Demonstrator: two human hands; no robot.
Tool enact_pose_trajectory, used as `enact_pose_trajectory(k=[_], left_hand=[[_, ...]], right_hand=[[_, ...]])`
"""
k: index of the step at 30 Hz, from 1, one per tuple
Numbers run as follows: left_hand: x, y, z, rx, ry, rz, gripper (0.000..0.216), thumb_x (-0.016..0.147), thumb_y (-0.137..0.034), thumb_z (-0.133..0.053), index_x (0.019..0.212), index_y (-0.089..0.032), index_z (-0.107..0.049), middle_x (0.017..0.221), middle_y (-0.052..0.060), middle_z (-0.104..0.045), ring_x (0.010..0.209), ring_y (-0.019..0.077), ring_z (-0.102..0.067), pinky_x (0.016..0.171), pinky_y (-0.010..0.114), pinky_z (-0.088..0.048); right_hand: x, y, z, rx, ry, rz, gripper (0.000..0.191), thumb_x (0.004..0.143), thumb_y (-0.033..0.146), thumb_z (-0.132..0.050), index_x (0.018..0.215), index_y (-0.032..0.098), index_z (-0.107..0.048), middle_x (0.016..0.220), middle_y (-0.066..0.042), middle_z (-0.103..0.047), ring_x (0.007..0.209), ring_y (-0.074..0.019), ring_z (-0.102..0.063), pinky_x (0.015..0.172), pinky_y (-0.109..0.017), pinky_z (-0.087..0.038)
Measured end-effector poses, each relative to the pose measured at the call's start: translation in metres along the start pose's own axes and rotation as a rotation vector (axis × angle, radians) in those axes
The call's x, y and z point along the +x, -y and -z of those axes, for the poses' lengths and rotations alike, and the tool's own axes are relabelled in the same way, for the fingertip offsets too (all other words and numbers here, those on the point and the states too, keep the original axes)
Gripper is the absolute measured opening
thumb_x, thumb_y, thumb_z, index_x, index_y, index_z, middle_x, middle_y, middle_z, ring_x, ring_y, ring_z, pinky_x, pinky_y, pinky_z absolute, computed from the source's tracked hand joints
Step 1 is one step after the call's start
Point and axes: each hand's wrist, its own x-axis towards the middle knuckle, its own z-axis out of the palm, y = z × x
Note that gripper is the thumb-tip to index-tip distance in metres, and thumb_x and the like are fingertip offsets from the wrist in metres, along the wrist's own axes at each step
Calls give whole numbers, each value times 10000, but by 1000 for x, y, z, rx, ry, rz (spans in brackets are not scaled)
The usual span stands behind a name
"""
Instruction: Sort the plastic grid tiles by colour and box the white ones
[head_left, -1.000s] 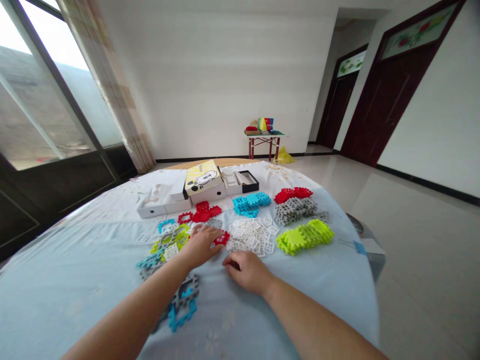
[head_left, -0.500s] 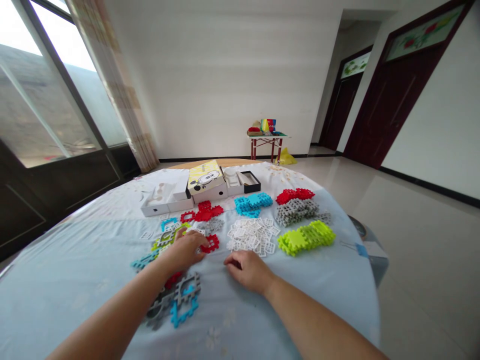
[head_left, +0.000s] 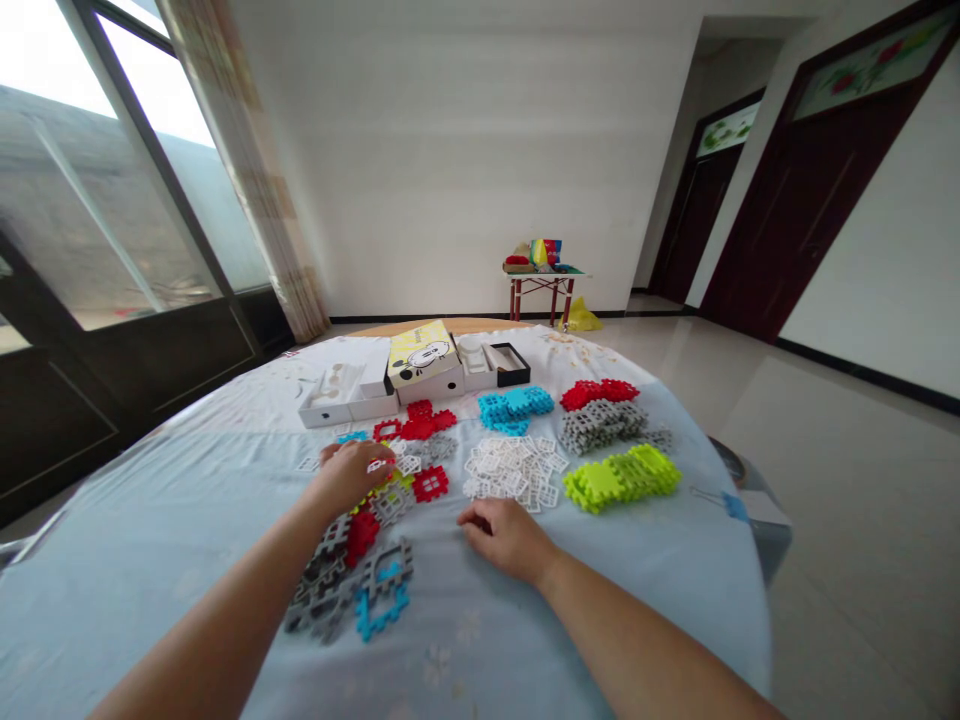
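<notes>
Round table under a pale blue cloth [head_left: 150, 560], rim curving away on the far side and dropping off at the right toward shiny floor tiles. Wide bare cloth left of the left hand and in front of both forearms; crowded ground only ahead of the knuckles.

Beyond the left hand, toward the far rim: a row of open white cardboard boxes [head_left: 345, 395], one with a yellow cartoon lid [head_left: 421, 356].

Ahead and right of the right hand: flat stacks of plastic interlocking square tiles, lime green stack [head_left: 621, 476] nearest the right edge, grey stack [head_left: 600, 424] and red stack [head_left: 598, 392] behind it, sky-blue stack [head_left: 514, 408] further in, and a spread of thin white lattice tiles [head_left: 514, 470] just beyond the fingertips, not touched.

Under the left wrist and forearm: a loose jumble of grey, red and blue tiles [head_left: 352, 580], partly covered by the arm. Clear strip of cloth between this jumble and the right hand.

Left hand [head_left: 349, 475] palm down, fingers curled over small mixed pieces, fingertips pinching a small white-and-red tile [head_left: 377, 464]; grip closed on it as far as visible. Single red square tile [head_left: 430, 484] lying just right of that hand, apart from it.

Right hand [head_left: 506, 535] resting on bare cloth, fingers bent loosely together, nothing inside them.
</notes>
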Motion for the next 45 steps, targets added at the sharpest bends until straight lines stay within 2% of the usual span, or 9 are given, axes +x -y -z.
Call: enact_pose_trajectory(k=[8,17,25,29,32,36,39,42,45], left_hand=[[15,-17,-24,141,20,-62,334,724,-422,-482,930,-249,-679,996,77,-657,1009,280,-535,917,424,-321],[30,-5,-22,40,130,-28,305,694,-384,-486,870,-247,-694,920,37,-695,919,233,-592,822,323,-392],[22,-15,-4,-143,-137,72,393,757,-438,-398,932,-241,-689,1024,47,-663,950,231,-572,811,327,-404],[27,-36,-4,-367,-81,-4,433,753,-466,-409,956,-193,-677,869,30,-685,802,186,-589,742,287,-437],[32,-66,-8,-512,-14,-59,423,742,-470,-440,917,-168,-679,773,19,-681,722,174,-590,688,283,-448],[39,-114,-11,-700,-4,-84,442,720,-428,-507,1011,-125,-648,844,54,-687,760,177,-606,702,279,-457],[40,-132,-10,-739,-4,-137,465,731,-426,-516,1084,-139,-614,921,64,-684,843,175,-610,764,273,-456],[36,-122,-9,-659,-41,-153,446,745,-434,-503,1073,-153,-619,978,70,-677,900,185,-605,811,283,-447],[25,-88,-9,-466,-91,-92,431,751,-456,-485,1047,-179,-632,1034,65,-665,948,208,-593,847,312,-430]], right_hand=[[0,-1,0,-13,-6,2,205,797,233,-486,882,189,-667,771,-16,-672,686,-117,-584,630,-193,-396],[0,0,0,-41,-6,-23,211,790,229,-494,903,191,-669,795,-15,-680,693,-115,-591,632,-190,-400],[0,-1,-1,-17,-1,-40,200,792,236,-493,883,193,-665,735,-4,-660,650,-111,-566,599,-192,-390],[1,-2,-2,-7,-2,-58,196,787,230,-490,872,189,-662,708,3,-646,625,-104,-547,586,-189,-378],[1,-2,-3,-29,-3,-68,196,780,221,-487,864,196,-662,689,11,-638,611,-102,-538,573,-190,-365],[1,1,-1,-59,3,-68,197,778,223,-485,859,196,-662,675,12,-639,606,-105,-539,562,-192,-356],[0,2,0,-62,7,-67,200,782,225,-485,876,194,-660,683,8,-645,610,-106,-544,563,-192,-356],[0,1,1,-53,11,-67,199,784,220,-483,874,196,-659,689,9,-647,613,-107,-546,565,-192,-360],[-1,0,0,-19,2,-55,198,785,216,-484,872,191,-660,706,5,-651,630,-109,-556,583,-194,-376]])
